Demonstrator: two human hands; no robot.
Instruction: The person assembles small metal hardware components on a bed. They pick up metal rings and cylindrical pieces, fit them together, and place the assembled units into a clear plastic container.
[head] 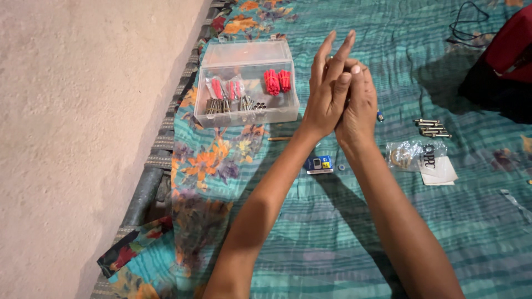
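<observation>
My left hand [326, 88] and my right hand [359, 102] are raised together over the bed, palms pressed against each other. The left fingers point upward and lie apart; the right fingers curl around the left hand. I see nothing held in either hand. An open clear plastic box [246, 115] lies just left of them, holding red wall plugs [277, 81], packets of screws [224, 97] and small metal parts. Below the hands a small blue-and-white packet [318, 164] rests on the cloth.
A teal floral bedsheet [310, 238] covers the cot; a bare plaster wall [77, 127] runs along its left side. Several metal bolts [432, 128] and a clear plastic bag with a paper slip [424, 158] lie to the right. A red bag [507, 52] and black cable [468, 22] sit far right.
</observation>
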